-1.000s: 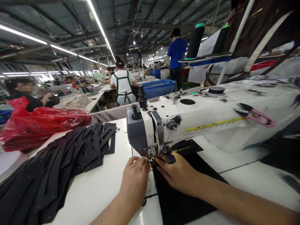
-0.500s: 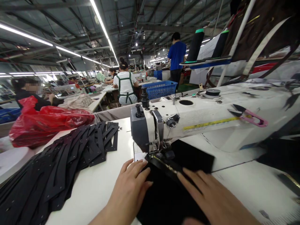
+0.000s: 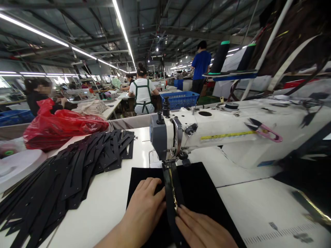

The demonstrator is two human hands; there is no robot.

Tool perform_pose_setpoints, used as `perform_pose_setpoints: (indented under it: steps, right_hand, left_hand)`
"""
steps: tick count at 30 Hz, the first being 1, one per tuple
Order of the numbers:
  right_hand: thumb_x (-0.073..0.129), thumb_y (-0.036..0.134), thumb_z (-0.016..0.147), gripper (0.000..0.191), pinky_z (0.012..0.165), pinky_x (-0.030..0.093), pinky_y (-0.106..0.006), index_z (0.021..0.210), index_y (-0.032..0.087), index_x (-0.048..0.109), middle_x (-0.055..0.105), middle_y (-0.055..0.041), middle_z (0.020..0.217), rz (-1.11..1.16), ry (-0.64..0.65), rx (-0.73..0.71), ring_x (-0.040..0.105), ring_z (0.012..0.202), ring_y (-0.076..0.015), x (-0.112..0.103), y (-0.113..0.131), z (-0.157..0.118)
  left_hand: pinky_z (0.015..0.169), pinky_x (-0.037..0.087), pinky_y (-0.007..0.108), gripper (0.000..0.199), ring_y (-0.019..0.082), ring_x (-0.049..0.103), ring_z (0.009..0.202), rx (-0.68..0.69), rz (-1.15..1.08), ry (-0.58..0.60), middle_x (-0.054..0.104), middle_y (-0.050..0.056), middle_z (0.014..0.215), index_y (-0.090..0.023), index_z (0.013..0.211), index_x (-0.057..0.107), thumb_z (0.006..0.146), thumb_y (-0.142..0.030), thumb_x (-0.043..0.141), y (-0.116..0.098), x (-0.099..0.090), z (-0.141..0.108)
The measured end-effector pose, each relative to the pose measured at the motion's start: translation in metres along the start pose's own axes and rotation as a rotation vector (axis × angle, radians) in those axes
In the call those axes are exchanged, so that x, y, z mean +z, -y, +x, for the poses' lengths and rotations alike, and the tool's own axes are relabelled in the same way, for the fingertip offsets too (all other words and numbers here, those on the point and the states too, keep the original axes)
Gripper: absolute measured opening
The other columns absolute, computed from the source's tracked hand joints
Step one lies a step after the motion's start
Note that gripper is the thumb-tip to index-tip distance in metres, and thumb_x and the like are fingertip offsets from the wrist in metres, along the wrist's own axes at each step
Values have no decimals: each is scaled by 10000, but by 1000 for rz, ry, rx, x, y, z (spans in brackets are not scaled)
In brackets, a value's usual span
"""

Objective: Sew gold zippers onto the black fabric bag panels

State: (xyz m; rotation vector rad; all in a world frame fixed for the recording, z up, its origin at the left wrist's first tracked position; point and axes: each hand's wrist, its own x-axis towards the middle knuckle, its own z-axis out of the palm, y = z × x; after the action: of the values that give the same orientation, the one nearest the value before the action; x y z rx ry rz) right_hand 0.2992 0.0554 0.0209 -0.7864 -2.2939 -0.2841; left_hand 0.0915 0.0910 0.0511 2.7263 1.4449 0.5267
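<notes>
A black fabric panel (image 3: 201, 186) lies on the sewing machine bed with a gold-toothed zipper (image 3: 172, 182) running down it on a black strip. The zipper's far end sits under the presser foot of the white sewing machine (image 3: 219, 127). My left hand (image 3: 146, 206) rests on the panel left of the zipper, fingers slightly bent, thumb side close to the strip's edge. My right hand (image 3: 200, 225) lies with outstretched fingers on the panel and strip, fingertips beside the zipper's near end. Both hands press on the cloth without gripping it.
Black strips with small holes (image 3: 77, 168) are heaped at left, beside a red plastic bag (image 3: 67, 125) and a white round object (image 3: 23, 168). Pink-handled thread snips (image 3: 269, 132) lie against the machine arm. Another gold zipper (image 3: 312, 206) is at right. Co-workers sit and stand beyond.
The panel and zipper have turned from a slant to pointing nearly straight at me. My right hand has moved left and nearer to me; the left hand has shifted slightly. The view has also shifted.
</notes>
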Motion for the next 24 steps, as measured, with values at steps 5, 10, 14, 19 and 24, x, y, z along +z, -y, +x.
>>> perform_pose_setpoints:
  steps: [5,10,14,19,24]
  right_hand:
    - [348,317,952,394,406,439,-163,604,207,495,569,27,504,320,24,530,556,436,-115,-45,-31,56]
    - [333,280,959,292,420,379,-231,741,194,508,533,24,495,59,-111,207,514,400,-124,-48,-47,74]
    - [318,222,968,217,423,367,-242,886,168,512,568,11,542,-24,-92,-19,515,416,-120,-44,-56,71]
    - [361,180,952,169,448,395,-275,965,155,527,609,-11,592,-124,-98,-154,537,463,-140,-51,-55,69]
    - [485,198,899,150,588,497,-255,983,277,581,664,5,754,-98,-35,-87,620,662,-158,-19,13,46]
  left_hand:
    - [871,482,458,355,300,541,1059,45,-245,-84,600,116,1160,-179,1126,583,771,-178,606,-24,15,1]
    - [857,488,225,296,143,606,971,182,-618,-142,649,13,1068,-224,1119,534,831,-157,552,-49,18,12]
    - [777,505,312,183,178,596,892,-91,-517,-414,642,46,942,-197,976,569,807,-128,566,-23,3,27]
    - [684,478,298,31,173,606,761,93,-317,-430,659,27,797,-193,789,613,781,-163,621,-5,1,44]
    - [574,446,263,107,155,590,623,61,-261,-454,642,18,693,-182,755,590,826,-148,517,-9,-2,48]
